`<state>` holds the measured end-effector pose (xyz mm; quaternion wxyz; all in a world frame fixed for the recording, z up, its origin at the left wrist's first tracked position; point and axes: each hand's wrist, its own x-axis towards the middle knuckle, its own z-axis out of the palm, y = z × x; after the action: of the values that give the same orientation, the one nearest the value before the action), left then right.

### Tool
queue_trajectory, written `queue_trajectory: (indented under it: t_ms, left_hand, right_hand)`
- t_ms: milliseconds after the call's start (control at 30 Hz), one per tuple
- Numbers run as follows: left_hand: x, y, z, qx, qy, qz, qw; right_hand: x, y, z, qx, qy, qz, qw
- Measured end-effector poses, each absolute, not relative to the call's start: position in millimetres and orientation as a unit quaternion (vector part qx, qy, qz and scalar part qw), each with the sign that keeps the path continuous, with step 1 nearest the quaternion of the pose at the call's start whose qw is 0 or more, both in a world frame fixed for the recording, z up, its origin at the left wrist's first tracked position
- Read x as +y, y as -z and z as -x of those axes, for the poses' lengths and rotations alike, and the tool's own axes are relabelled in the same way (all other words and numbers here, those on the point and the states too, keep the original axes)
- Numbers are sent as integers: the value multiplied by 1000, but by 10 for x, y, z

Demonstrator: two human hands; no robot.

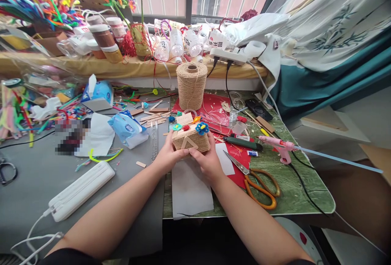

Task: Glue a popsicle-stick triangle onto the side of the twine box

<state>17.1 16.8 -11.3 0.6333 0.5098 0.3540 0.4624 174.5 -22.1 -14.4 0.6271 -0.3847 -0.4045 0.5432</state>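
Observation:
Between my two hands is a small twine-wrapped box [180, 140] with blue, red, orange and turquoise pipe-cleaner flowers on its top. A pale wooden chevron [190, 141] shows on its near side. My left hand [167, 153] grips the left end, and my right hand [209, 160] grips the right end. Both thumbs meet at the lower front edge; the other fingers are mostly hidden behind the box. Beneath it lies a white paper sheet [192, 193]. Behind it stands a large spool of jute twine [192, 87].
Right of my hands lie orange-handled scissors [259, 187], a green utility knife [244, 143] and a pink glue gun [282, 146] with a long blue stick. To the left are a clear ruler [154, 140], tissue packs [128, 128] and a white power strip [82, 191]. A crowded windowsill [122, 66] runs behind.

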Motion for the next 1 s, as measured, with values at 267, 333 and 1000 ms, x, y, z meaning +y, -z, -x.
queue_trajectory:
  t_ms: [267,333,1000]
  left_hand:
    - [203,66,-83,330,-448,-542,630]
    - [205,69,-40,333,-449,-571,601]
    - [155,46,-78,379,-429,-636,517]
  right_hand:
    - [-152,217,-1807,-427,-531,400,612]
    - [-151,200,-1817,-436,-524,394,617]
    - [-130,167,-1837,-415,-517,405,630]
